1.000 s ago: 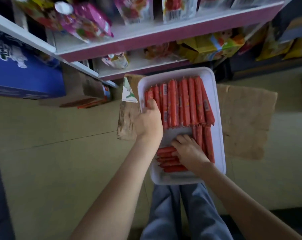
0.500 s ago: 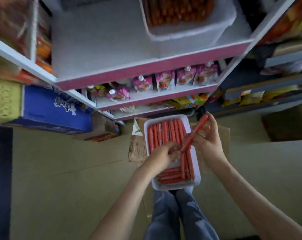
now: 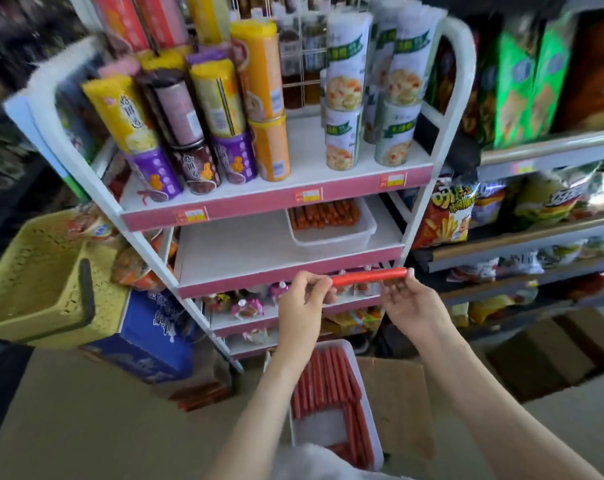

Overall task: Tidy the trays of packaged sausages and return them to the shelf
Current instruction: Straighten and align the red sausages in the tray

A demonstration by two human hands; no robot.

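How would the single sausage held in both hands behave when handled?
Probably stiff: the sausage runs straight between left hand and right hand, gripped only at its ends. Its wrap looks glossy, so maybe slippery. Round, so likely to roll if laid loose.

The person's left forearm (image 3: 259, 410) and right forearm (image 3: 484, 393) are bare along all of their visible length, from the lower edge of the view up to the wrists. The left hand (image 3: 305, 299) and the right hand (image 3: 413, 306) are bare as well, slim in build, with slender fingers (image 3: 316, 280) and short, rounded nails; the right thumb's nail shows plainly. Between the forearms, at the bottom edge, sits a rounded patch of pale grey-white washed cloth (image 3: 314, 459), soft and blurred. It looks like worn clothing, though which garment cannot be told.
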